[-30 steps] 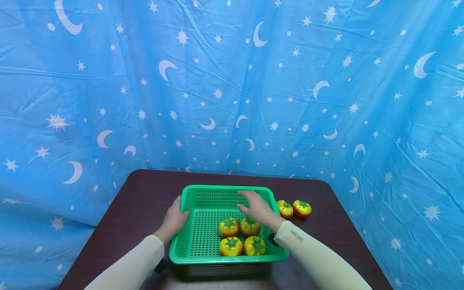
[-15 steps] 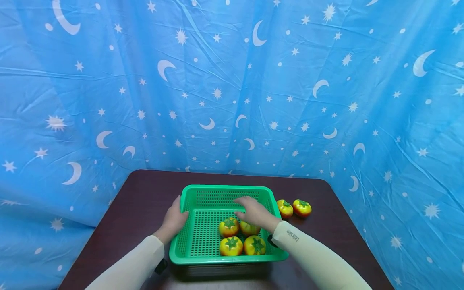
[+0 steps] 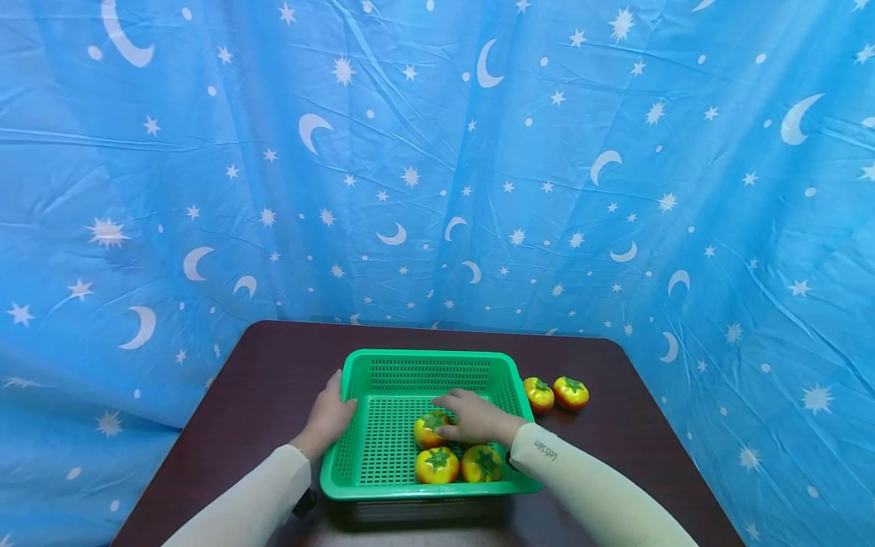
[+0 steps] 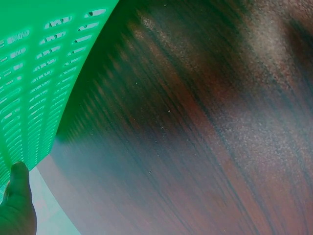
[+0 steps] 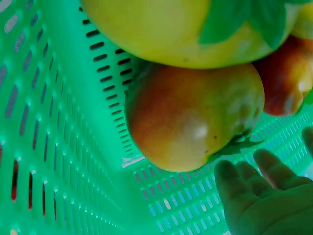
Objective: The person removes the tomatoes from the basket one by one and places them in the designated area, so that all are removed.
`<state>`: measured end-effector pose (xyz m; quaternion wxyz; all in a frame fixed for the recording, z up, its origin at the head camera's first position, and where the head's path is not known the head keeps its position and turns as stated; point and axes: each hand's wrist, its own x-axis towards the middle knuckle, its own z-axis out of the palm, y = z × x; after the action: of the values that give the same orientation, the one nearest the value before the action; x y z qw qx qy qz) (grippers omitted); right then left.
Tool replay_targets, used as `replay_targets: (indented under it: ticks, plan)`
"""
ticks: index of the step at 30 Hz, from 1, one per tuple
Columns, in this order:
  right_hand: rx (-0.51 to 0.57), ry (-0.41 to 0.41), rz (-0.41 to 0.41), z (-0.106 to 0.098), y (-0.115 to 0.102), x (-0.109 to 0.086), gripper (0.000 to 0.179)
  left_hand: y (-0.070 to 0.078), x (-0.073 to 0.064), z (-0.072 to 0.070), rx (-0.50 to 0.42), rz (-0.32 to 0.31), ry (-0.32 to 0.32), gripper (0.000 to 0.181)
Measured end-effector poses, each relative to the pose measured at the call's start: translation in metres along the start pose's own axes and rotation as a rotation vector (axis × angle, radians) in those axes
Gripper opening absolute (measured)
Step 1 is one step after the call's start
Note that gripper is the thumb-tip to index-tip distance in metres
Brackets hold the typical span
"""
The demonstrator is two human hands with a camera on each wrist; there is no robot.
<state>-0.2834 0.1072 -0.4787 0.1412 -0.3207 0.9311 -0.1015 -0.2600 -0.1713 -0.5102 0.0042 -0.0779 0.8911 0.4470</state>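
Note:
A green slotted plastic basket [image 3: 372, 492] stands on the table with several yellow-red tomatoes inside. My left hand [image 3: 329, 416] grips its left rim, thumb over the edge and fingers outside; the left wrist view shows a fingertip [image 4: 19, 178] against the slotted wall. My right hand [image 3: 477, 419] reaches over the tomatoes with fingers extended, hiding the back right one from the head view. Its thumb overlaps the back left tomato [image 3: 427, 434]. Front left tomato [image 3: 437, 466] and front right tomato [image 3: 481, 465] show. In the right wrist view, fingers [image 5: 230, 178] lie beside a tomato [image 5: 190, 117].
Two more tomatoes, one nearer [image 3: 538, 395] and one farther right [image 3: 571, 393], sit on the dark brown table [image 3: 294, 357] just right of the basket. A blue curtain [image 3: 437, 190] with moons and stars hangs behind the table and at its sides.
My right hand has come down and slightly left, from above the back right part of the basket onto the back tomatoes. My left hand has stayed on the rim.

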Motion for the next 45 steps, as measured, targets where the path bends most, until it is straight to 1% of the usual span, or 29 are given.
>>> replay_targets:
  ticks: [7, 9, 12, 16, 19, 22, 25, 31, 34, 38, 41, 45]
  plan:
    - [-0.030, -0.035, -0.029, 0.006, -0.003, 0.000, 0.054, 0.000, 0.001, -0.001, -0.005, 0.002, 0.002, 0.072]
    - [-0.040, -0.036, -0.031, 0.006, -0.003, -0.001, 0.053, 0.000, 0.000, 0.000, -0.007, -0.003, -0.008, 0.072]
    - [-0.048, -0.034, -0.004, 0.005, -0.003, -0.002, 0.051, -0.001, 0.000, 0.000, -0.009, -0.008, -0.017, 0.071]
    - [-0.039, -0.040, 0.069, 0.001, 0.001, -0.003, 0.046, -0.001, 0.000, 0.000, -0.010, -0.006, -0.013, 0.072]
    - [-0.004, -0.061, 0.127, 0.000, 0.006, -0.005, 0.048, -0.001, 0.000, -0.001, -0.013, -0.002, -0.013, 0.072]
    - [0.024, -0.080, 0.163, 0.001, 0.010, -0.007, 0.053, -0.001, 0.000, -0.001, -0.019, -0.001, -0.018, 0.072]
    - [0.035, -0.075, 0.171, 0.003, 0.014, -0.008, 0.057, -0.001, 0.000, -0.001, -0.018, 0.001, -0.017, 0.072]
    - [0.022, -0.049, 0.162, 0.003, 0.015, -0.010, 0.050, 0.000, -0.001, -0.002, -0.016, -0.005, -0.020, 0.072]
    - [0.031, -0.038, 0.164, 0.003, 0.015, -0.010, 0.053, 0.000, -0.001, -0.002, -0.017, -0.004, -0.021, 0.072]
    - [0.049, -0.021, 0.198, 0.003, 0.015, -0.010, 0.058, 0.000, 0.000, -0.002, -0.014, 0.000, -0.017, 0.072]
    - [0.065, -0.024, 0.230, 0.004, 0.016, -0.010, 0.059, -0.001, 0.000, -0.001, -0.014, -0.003, -0.018, 0.072]
    - [0.095, -0.028, 0.250, 0.006, 0.018, -0.009, 0.060, -0.001, 0.000, -0.002, -0.015, -0.004, -0.017, 0.072]
